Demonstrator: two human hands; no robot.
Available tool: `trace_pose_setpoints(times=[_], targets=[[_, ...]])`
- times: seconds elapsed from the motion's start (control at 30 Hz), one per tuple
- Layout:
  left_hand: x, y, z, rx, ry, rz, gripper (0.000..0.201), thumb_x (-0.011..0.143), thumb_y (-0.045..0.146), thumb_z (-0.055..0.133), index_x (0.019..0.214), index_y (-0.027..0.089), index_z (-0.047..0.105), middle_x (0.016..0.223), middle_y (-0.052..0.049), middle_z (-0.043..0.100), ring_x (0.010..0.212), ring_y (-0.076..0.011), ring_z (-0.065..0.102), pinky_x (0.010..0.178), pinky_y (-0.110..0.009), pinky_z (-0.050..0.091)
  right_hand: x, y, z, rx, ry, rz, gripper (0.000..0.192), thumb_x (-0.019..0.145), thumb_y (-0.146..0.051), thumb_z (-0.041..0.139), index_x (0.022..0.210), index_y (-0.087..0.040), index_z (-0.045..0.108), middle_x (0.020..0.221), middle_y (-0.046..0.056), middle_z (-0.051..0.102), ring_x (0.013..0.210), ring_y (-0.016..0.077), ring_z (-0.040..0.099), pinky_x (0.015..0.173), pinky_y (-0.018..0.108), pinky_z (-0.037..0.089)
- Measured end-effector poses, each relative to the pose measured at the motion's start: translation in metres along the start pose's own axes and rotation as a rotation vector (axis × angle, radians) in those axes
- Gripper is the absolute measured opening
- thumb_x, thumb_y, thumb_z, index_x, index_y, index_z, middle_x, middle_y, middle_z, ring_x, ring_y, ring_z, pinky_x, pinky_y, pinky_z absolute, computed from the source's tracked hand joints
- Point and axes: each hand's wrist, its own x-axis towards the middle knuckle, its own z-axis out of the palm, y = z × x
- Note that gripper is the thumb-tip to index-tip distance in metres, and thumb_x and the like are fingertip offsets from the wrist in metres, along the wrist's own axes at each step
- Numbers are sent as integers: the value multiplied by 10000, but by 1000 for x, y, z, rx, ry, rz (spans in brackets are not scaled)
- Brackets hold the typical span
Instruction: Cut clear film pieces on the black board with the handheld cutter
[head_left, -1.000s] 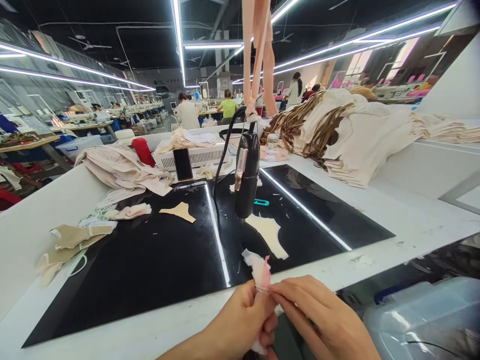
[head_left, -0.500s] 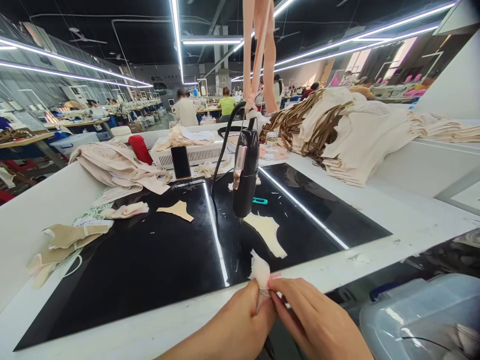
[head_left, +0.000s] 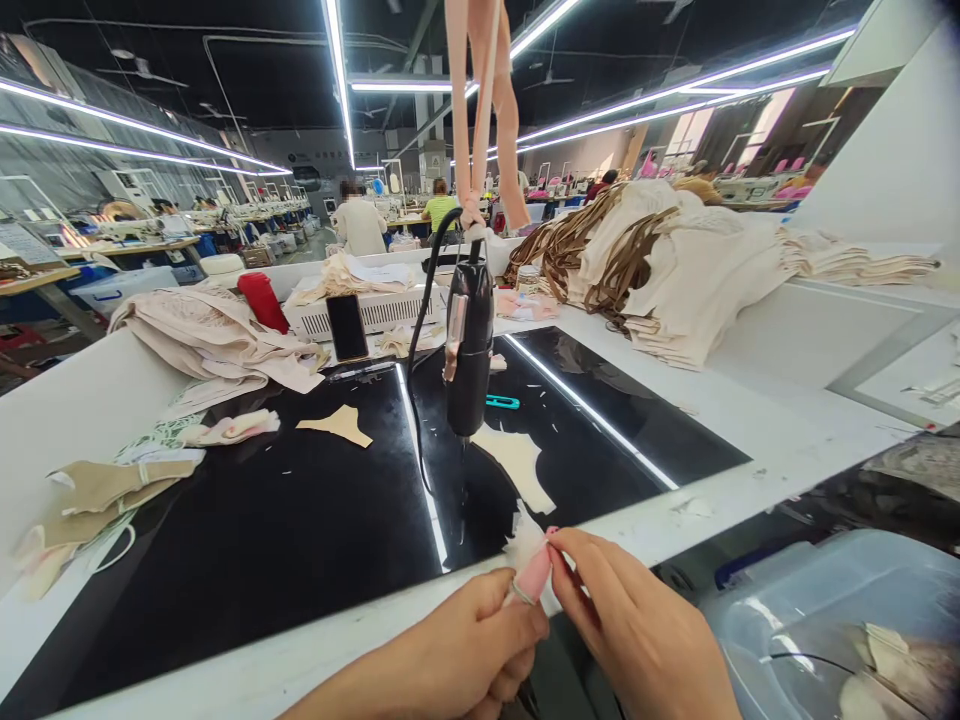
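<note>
Both hands, left hand (head_left: 465, 650) and right hand (head_left: 637, 630), pinch pink strap (head_left: 534, 574) at worktop (head_left: 750, 420) edge; black hanging tool (head_left: 469, 350) just beyond.

The table top (head_left: 300, 520) is glossy black, mirror-smooth; the hanging tool (head_left: 469, 350) is shiny black plastic; the garment pile (head_left: 690, 270) is soft matt cloth.

Both wrists (head_left: 360, 700) and the clear bin (head_left: 847, 640) beyond the bottom edge.

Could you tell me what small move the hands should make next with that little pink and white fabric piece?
Probably lift the pink and white fabric piece toward the tip of the hanging black tool, since both the left hand and right hand pinch it at the table edge, just below that tool.
</note>
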Motion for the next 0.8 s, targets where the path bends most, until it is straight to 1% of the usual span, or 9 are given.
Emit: trace_pose_setpoints(times=[0.07,0.17,0.23,0.3,0.33,0.4,0.47,0.67,0.8], targets=[[-3,0,-1,-2,-46,-21,352,929,463,624,846,233,371,609,115,363,446,-40,198,379,-179,140,-1,3,2,-5,14,49,231,1069,-204,391,987,-182,606,794,-1,731,661,143,702,683,281,463],[-6,1,-1,14,-44,-3,262,941,360,588,850,229,381,604,116,363,438,-40,185,383,-187,130,-1,7,2,29,9,97,248,1074,-230,379,986,-195,608,817,7,727,684,137,707,695,267,467],[-7,1,-2,32,-39,20,236,938,360,586,863,225,407,601,116,358,436,-43,183,377,-188,136,-2,9,2,67,-9,123,256,1075,-242,368,987,-205,606,814,4,722,682,134,707,674,259,472],[-5,0,-4,48,-17,72,214,937,395,588,961,221,465,601,118,362,435,-50,192,369,-184,153,-3,10,1,113,-27,154,261,1074,-252,362,980,-214,603,790,-6,709,655,130,699,641,252,476],[-3,0,-5,52,-4,103,250,935,418,591,1051,224,482,594,123,363,430,-55,195,362,-183,158,-3,10,1,127,-29,161,258,1073,-257,366,977,-217,602,781,-10,704,644,129,696,628,250,478],[0,0,-8,49,23,152,410,919,474,601,1220,241,449,565,139,348,406,-65,167,340,-188,143,-4,10,2,132,-17,159,244,1071,-261,375,984,-219,599,778,-13,704,632,130,697,612,248,481],[2,1,-10,51,29,175,529,899,531,613,1292,245,404,532,153,328,388,-70,131,331,-197,125,-5,10,3,123,0,158,237,1069,-261,381,984,-219,598,772,-12,708,616,132,699,590,246,481],[8,0,-20,69,-68,278,631,862,654,650,1268,224,431,552,141,294,449,-54,146,467,-222,100,-8,13,11,203,-25,236,239,1059,-243,383,957,-233,600,735,-27,699,588,118,694,568,209,497],[17,-7,-29,19,-97,341,701,786,706,718,1245,228,490,692,70,442,530,-59,253,537,-240,152,-13,14,21,271,-16,299,289,1068,-311,366,919,-234,601,702,-29,685,553,101,670,508,179,471]])
